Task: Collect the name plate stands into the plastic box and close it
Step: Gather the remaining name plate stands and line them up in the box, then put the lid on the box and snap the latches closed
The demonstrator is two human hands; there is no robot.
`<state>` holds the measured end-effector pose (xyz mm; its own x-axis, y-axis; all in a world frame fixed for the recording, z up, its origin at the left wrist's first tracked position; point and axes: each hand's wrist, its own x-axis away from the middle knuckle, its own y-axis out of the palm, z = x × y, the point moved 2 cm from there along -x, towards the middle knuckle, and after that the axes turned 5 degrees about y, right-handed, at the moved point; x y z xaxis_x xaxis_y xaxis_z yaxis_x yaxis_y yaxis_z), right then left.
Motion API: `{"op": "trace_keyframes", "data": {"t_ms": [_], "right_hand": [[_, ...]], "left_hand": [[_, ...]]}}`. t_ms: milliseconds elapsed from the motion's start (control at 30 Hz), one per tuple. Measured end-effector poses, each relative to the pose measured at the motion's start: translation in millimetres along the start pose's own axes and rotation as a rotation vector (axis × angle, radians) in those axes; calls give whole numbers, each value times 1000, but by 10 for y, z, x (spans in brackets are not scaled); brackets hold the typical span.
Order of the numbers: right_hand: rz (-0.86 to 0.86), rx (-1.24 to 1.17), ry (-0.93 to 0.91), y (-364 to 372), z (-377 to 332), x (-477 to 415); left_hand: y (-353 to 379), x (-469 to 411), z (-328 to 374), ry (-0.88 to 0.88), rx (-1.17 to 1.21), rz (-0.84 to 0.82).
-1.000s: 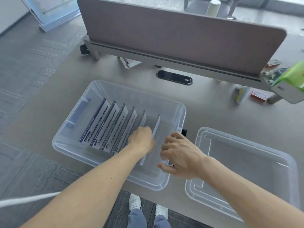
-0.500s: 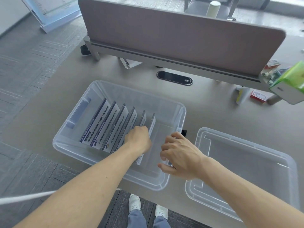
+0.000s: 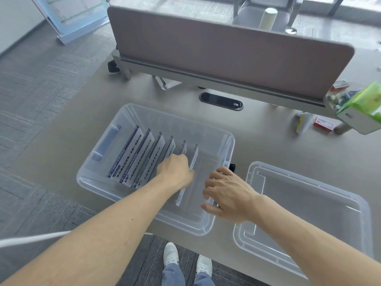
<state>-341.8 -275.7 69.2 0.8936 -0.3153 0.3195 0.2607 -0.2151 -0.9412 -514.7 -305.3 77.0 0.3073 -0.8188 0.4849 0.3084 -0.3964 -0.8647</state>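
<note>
A clear plastic box (image 3: 99, 182) stands open on the grey desk, with several name plate stands (image 3: 142, 155) leaning in a row inside it. My left hand (image 3: 175, 171) is inside the box, fingers curled against the rightmost stand (image 3: 193, 157), which is upright. My right hand (image 3: 224, 193) rests on the box's right rim with fingers spread, holding the rim. The box's clear lid (image 3: 305, 213) lies upside down on the desk to the right.
A grey-brown divider panel (image 3: 226, 52) runs across the back of the desk, with a black cable port (image 3: 220, 101) in front of it. A green-and-white box (image 3: 362, 112) and small red packets (image 3: 323, 123) sit at the far right. The desk's front edge is just below the box.
My left hand has pushed the rightmost stand leftward, closer to the row and more upright. The right hand has stayed on the rim.
</note>
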Motion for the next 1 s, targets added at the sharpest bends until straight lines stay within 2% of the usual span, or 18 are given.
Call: {"op": "trace_keyframes", "data": {"t_ms": [100, 200, 400, 567, 700, 1000], "right_hand": [[-55, -61, 27, -240, -3, 46], [32, -192, 110, -789, 89, 124], [102, -244, 494, -1812, 526, 578], [186, -227, 731, -2400, 779, 1298], [210, -285, 895, -2496, 876, 1982], [81, -267, 1146, -1961, 1129, 3369]], "left_hand": [[-427, 132, -54, 78, -45, 9], [-1014, 288, -62, 146, -86, 19], [-2070, 701, 288, 271, -287, 160], [-2667, 976, 825, 372, -329, 263], [-2745, 1019, 1246, 463, -307, 270], [-2176, 1301, 2075, 574, -350, 221]]}}
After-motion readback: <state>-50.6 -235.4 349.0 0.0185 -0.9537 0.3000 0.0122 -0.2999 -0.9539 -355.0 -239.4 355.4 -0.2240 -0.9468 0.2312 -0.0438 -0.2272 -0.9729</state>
